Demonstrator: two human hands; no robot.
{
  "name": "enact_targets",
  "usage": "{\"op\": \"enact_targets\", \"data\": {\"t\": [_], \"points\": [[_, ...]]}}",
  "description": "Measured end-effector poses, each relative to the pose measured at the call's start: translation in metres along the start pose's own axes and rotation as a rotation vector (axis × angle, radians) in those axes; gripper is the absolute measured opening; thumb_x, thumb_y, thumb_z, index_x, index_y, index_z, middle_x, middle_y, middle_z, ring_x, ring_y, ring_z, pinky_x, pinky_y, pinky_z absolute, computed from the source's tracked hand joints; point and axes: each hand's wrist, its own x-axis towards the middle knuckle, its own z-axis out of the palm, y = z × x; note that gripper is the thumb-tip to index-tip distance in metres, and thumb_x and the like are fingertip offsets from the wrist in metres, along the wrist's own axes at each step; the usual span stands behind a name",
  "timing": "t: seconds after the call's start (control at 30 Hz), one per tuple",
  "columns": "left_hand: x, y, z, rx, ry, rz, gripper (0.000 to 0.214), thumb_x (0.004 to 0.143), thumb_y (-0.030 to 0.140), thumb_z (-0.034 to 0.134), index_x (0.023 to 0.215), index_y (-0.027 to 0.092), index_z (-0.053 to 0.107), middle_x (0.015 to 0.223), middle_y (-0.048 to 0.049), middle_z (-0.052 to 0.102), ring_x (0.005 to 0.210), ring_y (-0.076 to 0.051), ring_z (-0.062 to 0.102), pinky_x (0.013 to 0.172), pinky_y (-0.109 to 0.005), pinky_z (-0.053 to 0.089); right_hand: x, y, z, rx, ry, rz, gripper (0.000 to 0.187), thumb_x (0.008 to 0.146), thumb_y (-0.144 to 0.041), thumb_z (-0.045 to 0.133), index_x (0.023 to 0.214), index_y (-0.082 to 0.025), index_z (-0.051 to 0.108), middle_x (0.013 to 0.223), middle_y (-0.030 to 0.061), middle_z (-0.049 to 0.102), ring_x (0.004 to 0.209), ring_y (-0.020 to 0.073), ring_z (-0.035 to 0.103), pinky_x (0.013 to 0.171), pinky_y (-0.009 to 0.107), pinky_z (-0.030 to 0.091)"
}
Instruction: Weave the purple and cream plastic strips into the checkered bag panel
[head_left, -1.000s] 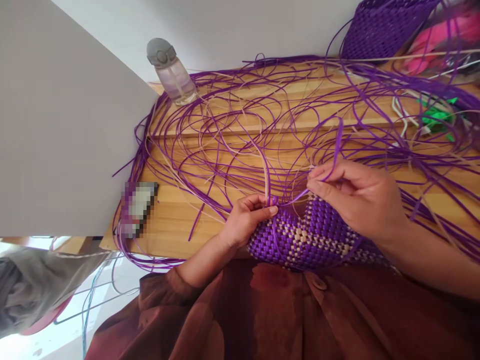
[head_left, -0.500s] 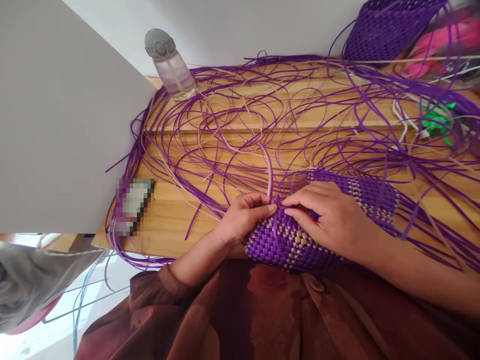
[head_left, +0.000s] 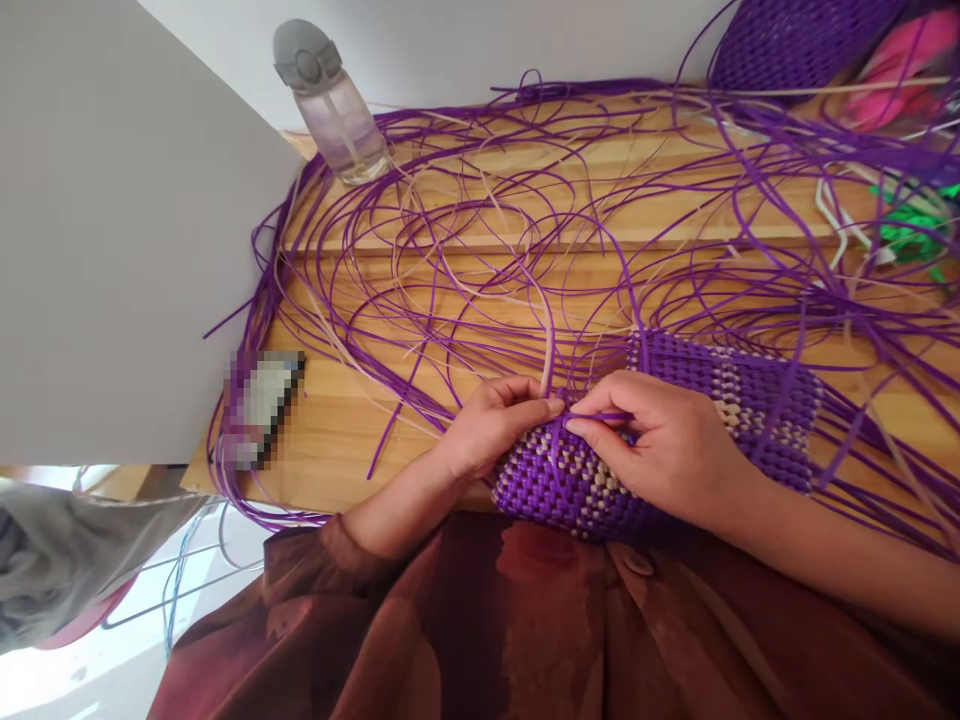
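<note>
Your left hand [head_left: 502,425] pinched the rim of the weave [head_left: 532,482], which lay at the near edge of the table [head_left: 330,450], by your shirt [head_left: 555,600]. Your right hand [head_left: 664,435] gripped a strand [head_left: 609,416] between thumb and forefinger, just beside your left thumb.

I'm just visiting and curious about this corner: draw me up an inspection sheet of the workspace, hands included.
Surface: wooden table, largely strewn with loose strands, purple and beige.
Work: purple-and-beige woven piece at the near edge.
Clutter: grey-lidded bottle far left; dark-edged flat item, pixelated; green item at right, unclear; purple woven item far right.
Left hand: pinches the piece's upper edge.
Right hand: pinches a purple strand close beside it.
Cables: no power cable recognisable.
Surroundings: pale wall behind; grey panel and grey cloth at left.
</note>
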Motion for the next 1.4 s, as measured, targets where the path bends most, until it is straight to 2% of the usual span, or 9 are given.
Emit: {"op": "enact_targets", "data": {"t": [0.13,0.37,0.5,0.63,0.83,0.93,1.17,1.3,1.4], "points": [[0.0,-0.001,-0.002,0.037,-0.003,0.022,0.031,0.072,0.038,0.082,0.076,0.014,0.062,0.063,0.0025,0.058,0.053,-0.007,0.046,0.056,-0.023,0.033,0.001,0.003,0.002,0.03,0.026,0.006,0.006,0.085,-0.017,0.07,0.081,-0.019,0.066,0.077,-0.0011,0.067,0.07,0.0109,0.062,0.066,0.024,0.047],[-0.004,0.004,-0.008,0.189,-0.12,0.031,0.034,0.082,0.045,0.073,0.081,0.012,0.065,0.066,0.0019,0.056,0.056,-0.007,0.044,0.056,-0.023,0.03,0.001,0.008,0.003,0.07,0.029,-0.012,0.008,0.085,-0.018,0.069,0.077,-0.02,0.067,0.073,-0.0004,0.065,0.066,0.0125,0.061,0.062,0.026,0.046],[-0.003,0.002,-0.009,0.165,-0.064,0.006,0.035,0.08,0.046,0.075,0.082,0.013,0.064,0.067,0.0023,0.056,0.056,-0.007,0.044,0.056,-0.022,0.031,0.003,0.013,0.003,0.071,0.017,-0.016,0.007,0.084,-0.017,0.069,0.078,-0.02,0.068,0.073,-0.0001,0.067,0.066,0.0133,0.061,0.063,0.028,0.047],[-0.001,-0.002,-0.006,0.229,-0.003,0.082,0.035,0.075,0.043,0.08,0.081,0.014,0.063,0.07,0.0009,0.058,0.061,-0.009,0.048,0.059,-0.024,0.035,0.003,0.014,0.006,0.064,0.02,-0.003,0.007,0.084,-0.017,0.069,0.077,-0.019,0.068,0.072,-0.0002,0.066,0.063,0.0124,0.06,0.061,0.027,0.046],[-0.001,0.002,-0.002,0.669,0.068,0.358,0.032,0.088,0.04,0.065,0.07,0.014,0.06,0.067,0.001,0.052,0.067,-0.011,0.044,0.064,-0.026,0.035,0.003,0.013,0.008,0.033,0.023,0.018,0.012,0.083,-0.017,0.068,0.071,-0.018,0.066,0.066,-0.0006,0.064,0.06,0.0112,0.057,0.058,0.026,0.044],[0.0,0.002,-0.003,0.54,-0.014,0.284,0.028,0.088,0.04,0.066,0.077,0.014,0.064,0.073,-0.0003,0.058,0.07,-0.011,0.049,0.068,-0.026,0.038,0.004,0.013,0.007,0.047,0.003,0.05,0.012,0.082,-0.018,0.068,0.071,-0.018,0.067,0.066,-0.0009,0.065,0.06,0.0108,0.058,0.057,0.025,0.044],[0.006,-0.004,-0.005,0.279,-0.017,0.148,0.031,0.075,0.041,0.079,0.079,0.014,0.065,0.073,-0.0003,0.063,0.066,-0.011,0.053,0.065,-0.025,0.041,0.003,0.013,0.005,0.052,0.005,0.045,0.009,0.081,-0.019,0.07,0.072,-0.019,0.069,0.068,-0.002,0.068,0.059,0.0096,0.061,0.057,0.023,0.046],[0.009,-0.005,-0.007,0.314,-0.064,0.153,0.031,0.08,0.043,0.074,0.079,0.013,0.065,0.072,0.0002,0.061,0.065,-0.01,0.051,0.064,-0.024,0.04,-0.002,0.016,0.002,-0.005,-0.008,-0.047,0.007,0.084,-0.015,0.067,0.078,-0.019,0.068,0.07,-0.0014,0.067,0.063,0.0102,0.061,0.062,0.024,0.047],[0.009,-0.006,-0.007,0.344,-0.072,0.158,0.034,0.081,0.045,0.072,0.078,0.013,0.062,0.069,0.0014,0.058,0.062,-0.009,0.047,0.061,-0.024,0.037,-0.009,0.014,-0.004,-0.093,0.022,-0.188,0.006,0.087,-0.019,0.069,0.092,-0.017,0.067,0.085,0.0034,0.069,0.081,0.0154,0.064,0.078,0.029,0.049]]}}
